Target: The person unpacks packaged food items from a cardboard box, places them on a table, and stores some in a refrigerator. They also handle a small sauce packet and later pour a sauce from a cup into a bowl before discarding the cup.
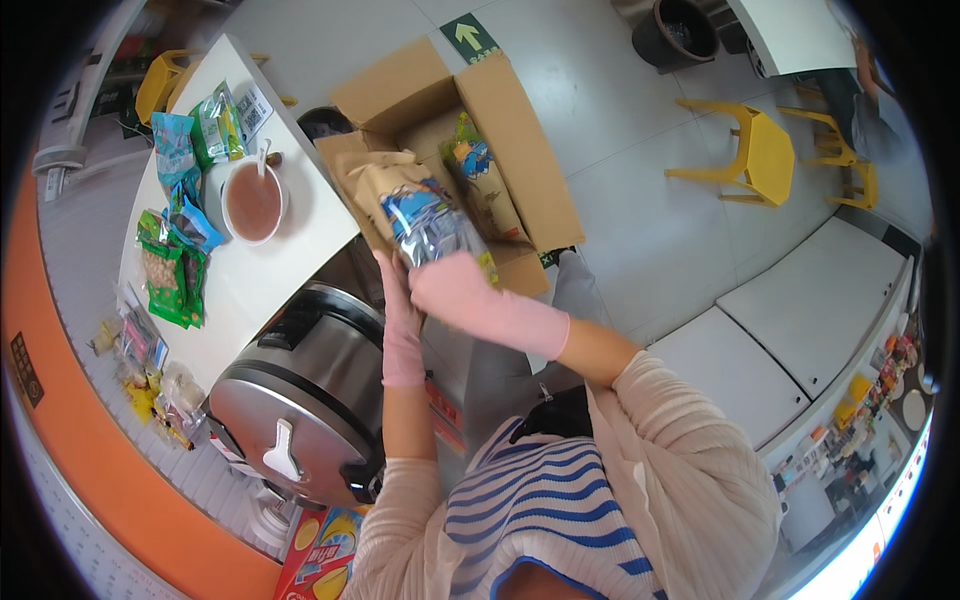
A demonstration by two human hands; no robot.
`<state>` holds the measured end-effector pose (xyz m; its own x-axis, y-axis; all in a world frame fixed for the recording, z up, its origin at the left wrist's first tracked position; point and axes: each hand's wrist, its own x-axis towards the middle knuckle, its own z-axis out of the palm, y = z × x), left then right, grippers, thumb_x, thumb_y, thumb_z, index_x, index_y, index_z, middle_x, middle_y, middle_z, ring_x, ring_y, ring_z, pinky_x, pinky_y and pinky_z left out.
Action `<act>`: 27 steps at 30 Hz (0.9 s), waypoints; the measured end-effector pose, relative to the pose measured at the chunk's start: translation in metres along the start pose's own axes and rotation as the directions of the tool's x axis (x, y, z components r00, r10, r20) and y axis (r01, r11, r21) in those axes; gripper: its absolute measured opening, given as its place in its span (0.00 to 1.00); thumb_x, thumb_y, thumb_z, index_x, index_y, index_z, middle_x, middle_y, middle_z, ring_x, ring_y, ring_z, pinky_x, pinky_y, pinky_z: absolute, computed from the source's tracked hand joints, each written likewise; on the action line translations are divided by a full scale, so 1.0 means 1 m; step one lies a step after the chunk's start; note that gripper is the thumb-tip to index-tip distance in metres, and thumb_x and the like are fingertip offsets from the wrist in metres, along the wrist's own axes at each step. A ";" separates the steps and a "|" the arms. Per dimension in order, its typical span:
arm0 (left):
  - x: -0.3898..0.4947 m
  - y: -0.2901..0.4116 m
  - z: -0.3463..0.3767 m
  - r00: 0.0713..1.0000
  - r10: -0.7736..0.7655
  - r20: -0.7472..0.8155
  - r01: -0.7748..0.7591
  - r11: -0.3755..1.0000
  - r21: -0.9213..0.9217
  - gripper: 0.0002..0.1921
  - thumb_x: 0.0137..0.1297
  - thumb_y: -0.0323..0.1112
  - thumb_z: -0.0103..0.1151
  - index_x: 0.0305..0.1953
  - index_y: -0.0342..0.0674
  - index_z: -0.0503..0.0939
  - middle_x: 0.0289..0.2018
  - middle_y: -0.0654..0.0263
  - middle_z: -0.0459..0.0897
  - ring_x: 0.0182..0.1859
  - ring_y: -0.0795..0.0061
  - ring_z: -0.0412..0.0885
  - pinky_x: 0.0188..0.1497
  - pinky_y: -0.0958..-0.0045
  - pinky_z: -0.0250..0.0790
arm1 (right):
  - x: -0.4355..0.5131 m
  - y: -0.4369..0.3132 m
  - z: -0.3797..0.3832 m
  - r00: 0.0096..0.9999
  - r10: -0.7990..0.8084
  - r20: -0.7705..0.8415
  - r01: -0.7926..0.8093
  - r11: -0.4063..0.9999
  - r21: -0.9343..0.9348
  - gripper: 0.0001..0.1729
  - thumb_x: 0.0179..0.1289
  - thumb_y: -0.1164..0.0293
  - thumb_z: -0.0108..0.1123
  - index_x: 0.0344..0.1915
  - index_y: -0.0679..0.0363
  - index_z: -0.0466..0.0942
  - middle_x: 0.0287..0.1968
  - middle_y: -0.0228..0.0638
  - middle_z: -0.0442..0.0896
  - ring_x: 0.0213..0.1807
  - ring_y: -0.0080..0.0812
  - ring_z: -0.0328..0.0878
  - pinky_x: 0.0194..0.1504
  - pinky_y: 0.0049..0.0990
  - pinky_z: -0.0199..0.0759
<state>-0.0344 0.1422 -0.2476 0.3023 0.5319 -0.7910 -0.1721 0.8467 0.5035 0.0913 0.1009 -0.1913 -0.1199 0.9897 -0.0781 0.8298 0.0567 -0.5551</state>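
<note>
Both my hands wear pink gloves. A large printed plastic bag [420,206], tan with a blue picture and a shiny lower part, hangs tilted over the left side of an open cardboard box [551,180]. My right hand [454,285] grips the near end of this bag. My left hand [401,300] is against the bag's left near edge, its fingers partly hidden, so its hold cannot be told. Inside the box, at its right, lies a similar printed bag [487,184].
On the left, a white table [232,322] bears a bowl of brownish liquid [253,206] with a spoon and several snack packets [176,277]. A large steel rice cooker [300,405] stands near my left arm. Yellow stools [765,154], a black bin [675,37] and a seated person are at the right.
</note>
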 end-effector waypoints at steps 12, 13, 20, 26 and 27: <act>-0.016 -0.019 -0.012 0.978 0.153 -0.145 -0.169 0.979 -0.112 0.43 0.57 0.75 0.42 0.62 0.44 0.67 0.57 0.64 0.73 0.55 0.65 0.73 0.61 0.61 0.64 | -0.065 -0.054 -0.066 0.976 -0.133 -0.170 0.167 0.965 0.204 0.06 0.52 0.67 0.59 0.22 0.53 0.73 0.21 0.32 0.79 0.22 0.33 0.78 0.24 0.30 0.70; -0.010 -0.021 -0.016 0.979 0.146 -0.140 -0.163 0.980 -0.118 0.43 0.57 0.75 0.42 0.62 0.44 0.67 0.57 0.64 0.74 0.55 0.65 0.73 0.61 0.61 0.64 | -0.071 -0.029 -0.066 0.955 0.051 -0.292 0.046 0.948 0.316 0.09 0.59 0.67 0.54 0.25 0.57 0.75 0.25 0.34 0.78 0.28 0.34 0.79 0.30 0.30 0.73; -0.007 -0.026 -0.037 0.984 0.130 -0.121 -0.141 0.986 -0.086 0.43 0.57 0.75 0.43 0.61 0.45 0.68 0.56 0.64 0.74 0.55 0.65 0.74 0.61 0.61 0.64 | -0.040 0.109 0.061 0.698 0.708 -0.108 -0.628 0.678 0.381 0.31 0.56 0.69 0.57 0.58 0.69 0.63 0.58 0.54 0.69 0.57 0.44 0.70 0.57 0.35 0.65; -0.013 -0.015 -0.058 0.985 0.126 -0.119 -0.135 0.988 -0.070 0.42 0.57 0.75 0.43 0.61 0.45 0.68 0.56 0.64 0.74 0.54 0.64 0.74 0.60 0.60 0.64 | -0.011 0.114 0.124 0.697 0.688 -0.202 -0.717 0.676 -0.171 0.45 0.50 0.70 0.61 0.65 0.75 0.51 0.64 0.57 0.59 0.62 0.53 0.60 0.61 0.35 0.61; -0.011 -0.011 -0.060 0.983 0.135 -0.126 -0.144 0.988 -0.063 0.42 0.57 0.75 0.43 0.61 0.45 0.68 0.56 0.64 0.74 0.54 0.64 0.74 0.60 0.60 0.64 | -0.008 0.118 0.124 0.673 0.712 -0.200 -0.738 0.661 -0.135 0.43 0.50 0.69 0.61 0.64 0.74 0.53 0.62 0.56 0.63 0.60 0.52 0.64 0.59 0.34 0.64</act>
<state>-0.0918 0.1278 -0.2654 0.1560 0.6393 -0.7529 -0.2728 0.7605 0.5893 0.1226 0.0835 -0.3590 0.6187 0.7331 -0.2824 0.7105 -0.6756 -0.1970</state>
